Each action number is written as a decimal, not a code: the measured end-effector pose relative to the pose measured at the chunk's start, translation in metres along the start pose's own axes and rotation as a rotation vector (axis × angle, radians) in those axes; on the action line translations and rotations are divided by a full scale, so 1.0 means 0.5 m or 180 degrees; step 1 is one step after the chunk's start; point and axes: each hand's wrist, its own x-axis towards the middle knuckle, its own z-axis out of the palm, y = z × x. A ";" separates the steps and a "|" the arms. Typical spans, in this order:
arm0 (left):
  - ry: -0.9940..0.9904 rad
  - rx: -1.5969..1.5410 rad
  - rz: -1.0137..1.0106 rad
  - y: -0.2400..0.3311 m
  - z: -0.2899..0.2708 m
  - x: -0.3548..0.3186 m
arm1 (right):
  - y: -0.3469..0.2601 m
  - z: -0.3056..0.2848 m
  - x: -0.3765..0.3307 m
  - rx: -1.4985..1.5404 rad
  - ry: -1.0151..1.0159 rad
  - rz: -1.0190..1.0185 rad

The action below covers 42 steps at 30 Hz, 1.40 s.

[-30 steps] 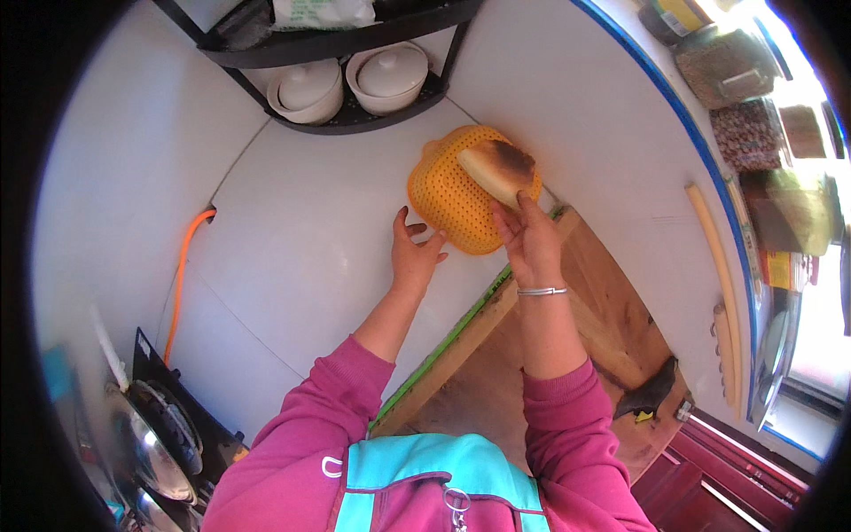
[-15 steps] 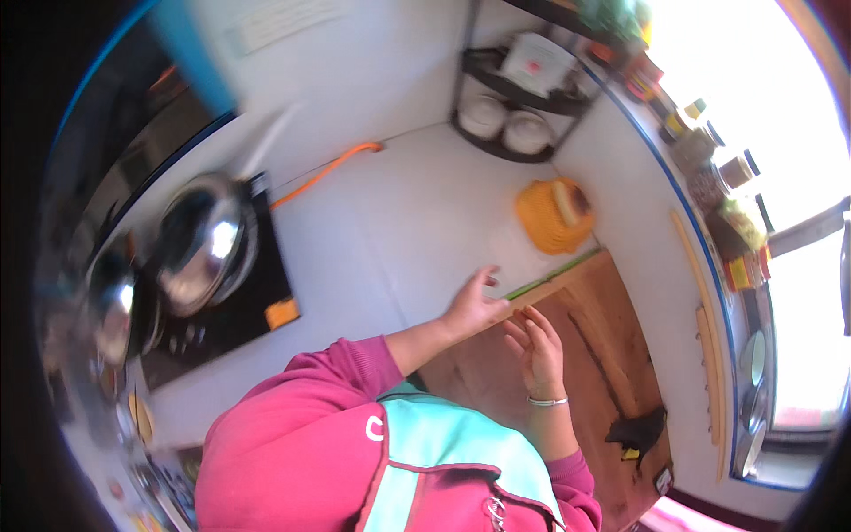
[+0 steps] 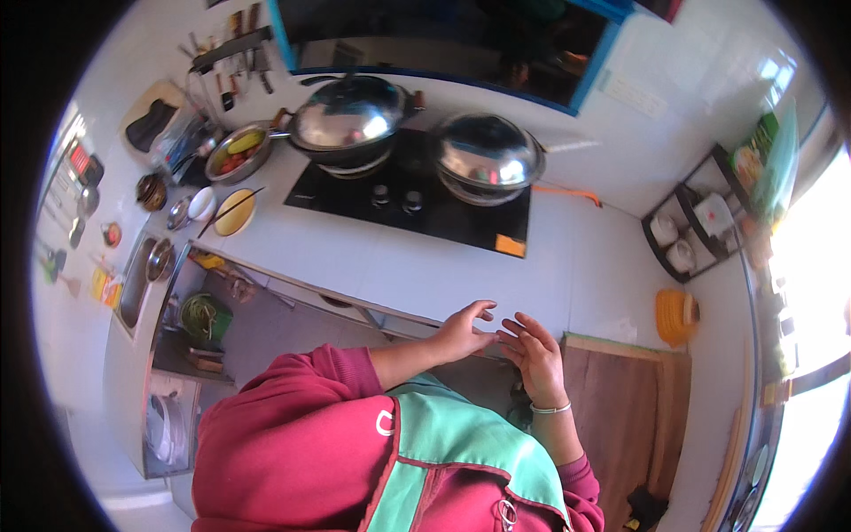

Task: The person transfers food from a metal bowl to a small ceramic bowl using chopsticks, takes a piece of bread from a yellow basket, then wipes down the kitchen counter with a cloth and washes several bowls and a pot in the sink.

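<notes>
My left hand (image 3: 464, 333) is held out in front of my body with its fingers apart and nothing in it. Close beside it, my right hand (image 3: 535, 356) is raised with fingers spread, and it too holds nothing; a thin bracelet (image 3: 550, 409) circles that wrist. Both hands hover by the front edge of the white counter (image 3: 390, 257). A wooden board (image 3: 612, 399) lies just right of my right hand. Past my hands, a black cooktop (image 3: 417, 208) carries two lidded woks, one on the left (image 3: 346, 115) and one on the right (image 3: 487, 155).
On the left stand a metal bowl of vegetables (image 3: 238, 152) and a yellow bowl (image 3: 234, 213) with chopsticks across it. Knives hang on a wall rack (image 3: 232, 49). At the right are a yellow basket (image 3: 676, 317) and a black corner shelf (image 3: 700, 213). A green basket (image 3: 206, 316) sits below the counter.
My view has swung left, bringing the whole cooktop, both woks and the left side of the kitchen into sight. Both hands stay close together and hold nothing.
</notes>
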 end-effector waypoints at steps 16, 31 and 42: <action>0.1301 -0.1143 -0.0001 -0.047 -0.712 -0.136 | 0.176 0.555 0.316 -0.0445 -0.0896 0.0445; 0.1580 -0.1505 0.0071 -0.016 -1.062 -0.125 | 0.014 1.026 0.816 0.0603 -0.0450 0.0058; 0.1685 -0.1753 0.0555 0.047 -1.063 -0.105 | -0.026 0.968 0.626 0.0761 -0.1000 -0.0150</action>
